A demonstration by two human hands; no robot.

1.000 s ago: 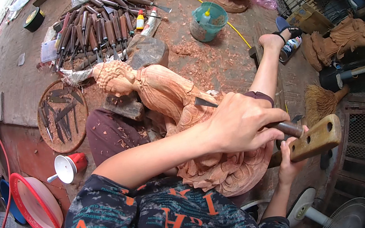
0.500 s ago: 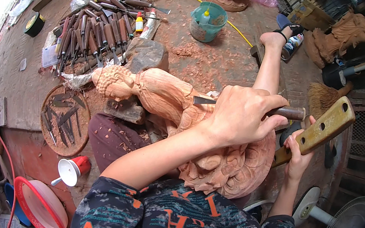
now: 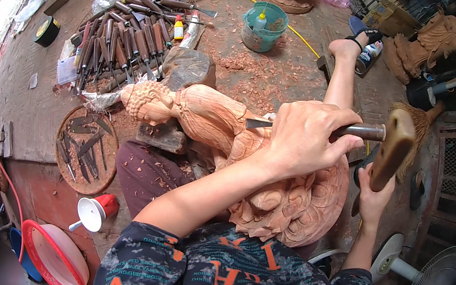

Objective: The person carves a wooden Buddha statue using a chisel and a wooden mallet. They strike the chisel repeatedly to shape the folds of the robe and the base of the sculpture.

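**Listener:** What does the head view show?

**Describer:** A carved wooden figure [image 3: 208, 107] lies slantwise just beside the person's patterned shirt [image 3: 195, 277], its head near a dark wooden block [image 3: 161, 139]. The left hand [image 3: 311, 136] has its fingers wrapped closed around a chisel [image 3: 365, 132], blade at the figure's arm; contact is unclear.

**Listener:** And the right hand [image 3: 374, 194]?

**Describer:** Fingers curled round a wooden mallet [image 3: 397, 141], its far end close to the chisel's butt.

**Listener:** Which step?

**Describer:** Mallet-and-chisel carving, apparently. A blow would call for a steady blade and a square hit.

2 hands [image 3: 314, 134] [image 3: 374, 198] (bare), 1 mallet [image 3: 395, 146], 1 broom [image 3: 421, 130] show.
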